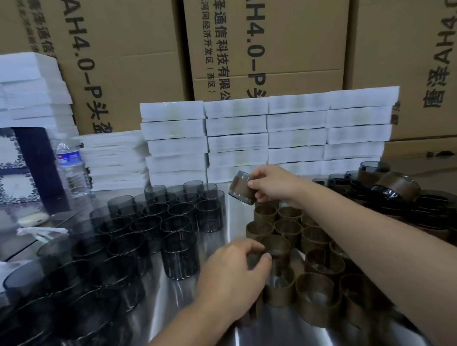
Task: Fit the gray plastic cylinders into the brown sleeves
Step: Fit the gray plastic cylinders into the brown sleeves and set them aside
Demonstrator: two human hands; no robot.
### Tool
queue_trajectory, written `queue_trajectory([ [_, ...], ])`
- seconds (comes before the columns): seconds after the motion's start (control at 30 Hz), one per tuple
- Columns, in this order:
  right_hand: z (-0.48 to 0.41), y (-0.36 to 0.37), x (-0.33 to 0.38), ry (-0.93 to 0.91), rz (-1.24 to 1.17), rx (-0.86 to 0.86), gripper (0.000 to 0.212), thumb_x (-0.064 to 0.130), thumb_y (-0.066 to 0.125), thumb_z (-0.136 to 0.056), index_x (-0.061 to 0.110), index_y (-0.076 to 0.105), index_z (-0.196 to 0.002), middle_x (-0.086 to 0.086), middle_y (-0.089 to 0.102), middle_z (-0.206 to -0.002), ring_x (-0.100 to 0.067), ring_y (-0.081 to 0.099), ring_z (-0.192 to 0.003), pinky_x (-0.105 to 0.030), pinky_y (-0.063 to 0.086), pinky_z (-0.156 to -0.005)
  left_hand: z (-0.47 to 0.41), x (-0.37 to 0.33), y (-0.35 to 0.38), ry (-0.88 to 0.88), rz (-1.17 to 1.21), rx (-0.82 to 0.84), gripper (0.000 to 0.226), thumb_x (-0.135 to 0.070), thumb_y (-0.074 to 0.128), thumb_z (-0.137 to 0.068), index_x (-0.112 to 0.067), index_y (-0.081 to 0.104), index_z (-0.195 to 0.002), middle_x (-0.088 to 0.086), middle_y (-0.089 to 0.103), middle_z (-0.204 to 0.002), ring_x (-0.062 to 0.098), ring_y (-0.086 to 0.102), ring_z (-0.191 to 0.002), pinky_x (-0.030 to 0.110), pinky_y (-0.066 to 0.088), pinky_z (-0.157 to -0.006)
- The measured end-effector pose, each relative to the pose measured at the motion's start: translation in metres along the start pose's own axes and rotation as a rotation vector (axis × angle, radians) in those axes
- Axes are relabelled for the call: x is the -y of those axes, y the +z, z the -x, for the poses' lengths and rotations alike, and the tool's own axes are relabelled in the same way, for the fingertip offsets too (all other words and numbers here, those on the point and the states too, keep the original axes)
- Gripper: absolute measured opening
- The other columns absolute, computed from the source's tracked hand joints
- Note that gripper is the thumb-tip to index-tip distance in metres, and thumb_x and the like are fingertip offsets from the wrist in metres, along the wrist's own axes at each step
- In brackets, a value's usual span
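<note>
Several dark gray see-through cylinders (132, 236) stand in rows on the left of the shiny metal table (281, 335). Empty brown sleeves (314, 292) stand clustered at centre right. My right hand (271, 183) holds up a gray cylinder wrapped in a brown sleeve (243, 187), tilted, above the far sleeves. My left hand (234, 274) reaches down over the near sleeves, its fingers curled round one brown sleeve (255, 259) that it partly hides.
Sleeved cylinders (395, 189) are piled at the right rear. Stacks of white foam boxes (265, 132) line the back, with large cardboard cartons (265, 44) behind. A water bottle (71, 164) and a patterned box (12, 165) stand at the left.
</note>
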State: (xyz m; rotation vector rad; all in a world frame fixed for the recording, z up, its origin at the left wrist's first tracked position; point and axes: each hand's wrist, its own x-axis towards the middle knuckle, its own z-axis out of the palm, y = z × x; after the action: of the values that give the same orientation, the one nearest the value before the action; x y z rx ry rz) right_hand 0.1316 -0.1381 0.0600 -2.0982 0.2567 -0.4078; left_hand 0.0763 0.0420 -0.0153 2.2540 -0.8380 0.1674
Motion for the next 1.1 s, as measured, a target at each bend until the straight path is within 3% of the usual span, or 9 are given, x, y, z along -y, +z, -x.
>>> queue_trajectory([
  [0.1, -0.013, 0.018, -0.005, 0.017, 0.106, 0.019, 0.008, 0.008, 0.051, -0.095, 0.013, 0.057, -0.095, -0.006, 0.056, -0.079, -0.014, 0.054, -0.063, -0.023, 0.049, -0.058, 0.0, 0.001, 0.0, 0.014, 0.004, 0.015, 0.025, -0.048, 0.054, -0.088, -0.037, 0.069, -0.104, -0.02, 0.069, -0.1, 0.003, 0.061, -0.099, 0.025, 0.05, -0.086],
  [0.2, -0.021, 0.028, -0.014, 0.026, 0.206, -0.005, 0.01, 0.006, 0.053, -0.093, 0.011, 0.061, -0.096, -0.01, 0.06, -0.086, -0.022, 0.06, -0.074, -0.031, 0.053, -0.072, -0.001, 0.002, 0.001, 0.022, 0.019, 0.024, 0.022, -0.046, 0.054, -0.088, -0.037, 0.07, -0.099, -0.02, 0.069, -0.092, 0.002, 0.061, -0.089, 0.025, 0.051, -0.079],
  [0.3, -0.025, 0.029, -0.024, 0.028, 0.346, -0.075, 0.017, 0.005, 0.053, -0.092, 0.006, 0.067, -0.101, -0.012, 0.067, -0.099, -0.027, 0.063, -0.097, -0.032, 0.05, -0.083, 0.0, 0.002, 0.002, 0.025, 0.022, 0.035, 0.021, -0.047, 0.053, -0.087, -0.038, 0.069, -0.098, -0.02, 0.069, -0.092, 0.003, 0.062, -0.085, 0.027, 0.052, -0.077],
  [0.5, -0.034, 0.025, -0.039, 0.082, 0.486, -0.133, 0.021, 0.003, 0.051, -0.092, 0.0, 0.068, -0.105, -0.013, 0.065, -0.116, -0.026, 0.059, -0.107, -0.03, 0.048, -0.088, 0.0, 0.002, 0.003, 0.047, 0.04, 0.034, 0.021, -0.046, 0.053, -0.087, -0.038, 0.069, -0.098, -0.019, 0.069, -0.092, 0.008, 0.059, -0.071, 0.025, 0.05, -0.07],
  [0.67, -0.037, 0.023, -0.042, 0.091, 0.533, -0.142, 0.025, -0.001, 0.047, -0.089, -0.006, 0.067, -0.104, -0.02, 0.065, -0.112, -0.032, 0.059, -0.105, -0.037, 0.049, -0.093, 0.0, 0.003, 0.003, 0.067, 0.048, 0.022, 0.021, -0.045, 0.053, -0.087, -0.037, 0.069, -0.099, -0.019, 0.069, -0.096, 0.001, 0.06, -0.092, 0.021, 0.049, -0.076],
  [0.77, -0.037, 0.025, -0.039, 0.097, 0.581, -0.092, 0.019, -0.001, 0.045, -0.086, 0.001, 0.063, -0.08, -0.014, 0.058, -0.084, -0.028, 0.056, -0.086, -0.036, 0.05, -0.083, -0.001, 0.003, 0.004, 0.064, 0.053, 0.024, 0.02, -0.044, 0.054, -0.087, -0.037, 0.07, -0.098, -0.018, 0.07, -0.095, 0.002, 0.061, -0.089, 0.021, 0.05, -0.075],
  [0.9, -0.037, 0.035, -0.029, -0.057, 0.599, -0.129, 0.039, 0.014, 0.054, -0.084, 0.016, 0.057, -0.123, -0.008, 0.057, -0.119, -0.028, 0.05, -0.112, -0.038, 0.046, -0.091, -0.002, 0.004, 0.005, 0.054, 0.084, 0.025, 0.018, -0.043, 0.054, -0.086, -0.037, 0.07, -0.093, -0.02, 0.069, -0.088, 0.004, 0.062, -0.079, 0.017, 0.048, -0.065],
  [1.0, -0.029, 0.053, -0.014, -0.24, 0.673, -0.023, 0.049, 0.024, 0.056, -0.079, 0.037, 0.052, -0.126, 0.0, 0.049, -0.13, -0.027, 0.037, -0.123, -0.038, 0.033, -0.09, -0.004, 0.005, 0.007, 0.034, 0.121, 0.033, 0.015, -0.042, 0.055, -0.085, -0.038, 0.07, -0.089, -0.02, 0.068, -0.08, 0.003, 0.063, -0.077, 0.018, 0.048, -0.064],
  [1.1, -0.021, 0.07, -0.008, -0.305, 0.864, 0.13, 0.037, 0.035, 0.058, -0.081, 0.039, 0.057, -0.118, -0.001, 0.04, -0.134, -0.027, 0.03, -0.126, -0.044, 0.026, -0.098, -0.006, 0.007, 0.006, -0.004, 0.198, 0.023, 0.015, -0.037, 0.057, -0.085, -0.038, 0.072, -0.084, -0.023, 0.067, -0.073, -0.001, 0.062, -0.076, 0.016, 0.048, -0.065],
])
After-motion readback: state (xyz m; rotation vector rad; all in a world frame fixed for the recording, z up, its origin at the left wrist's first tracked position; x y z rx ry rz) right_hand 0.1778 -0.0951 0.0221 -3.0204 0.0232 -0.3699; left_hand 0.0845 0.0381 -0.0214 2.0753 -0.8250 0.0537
